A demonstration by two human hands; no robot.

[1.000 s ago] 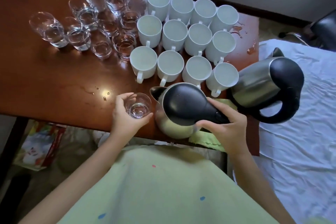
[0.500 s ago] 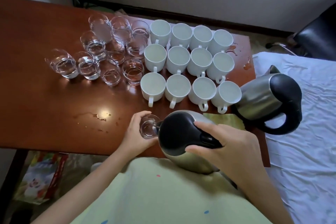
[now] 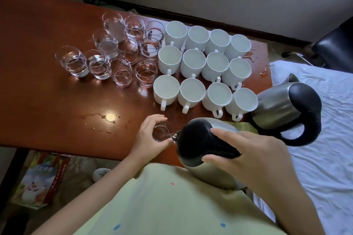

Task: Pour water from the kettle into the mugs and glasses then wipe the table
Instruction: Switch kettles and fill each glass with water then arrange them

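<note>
My right hand (image 3: 248,150) grips the black handle of a steel kettle (image 3: 198,143), tipped with its spout over a small glass (image 3: 160,132). My left hand (image 3: 148,137) holds that glass on the brown table (image 3: 47,91) near its front edge. Water runs from the spout into the glass. Several white mugs (image 3: 202,68) stand in rows behind, and several clear glasses (image 3: 114,53) holding water stand to their left. A second steel kettle (image 3: 286,107) with a black handle stands at the table's right end.
Water drops and a small puddle (image 3: 107,120) lie on the table left of my left hand; more spills (image 3: 256,61) sit at the far right corner. A yellow-green cloth (image 3: 246,126) lies under the kettles. A white sheet (image 3: 315,139) covers a bed on the right. A black chair (image 3: 336,47) stands beyond.
The kettle has been lifted off the table and tipped toward the glass. My left hand stays around the glass. The view has tilted upward, showing more of the wall.
</note>
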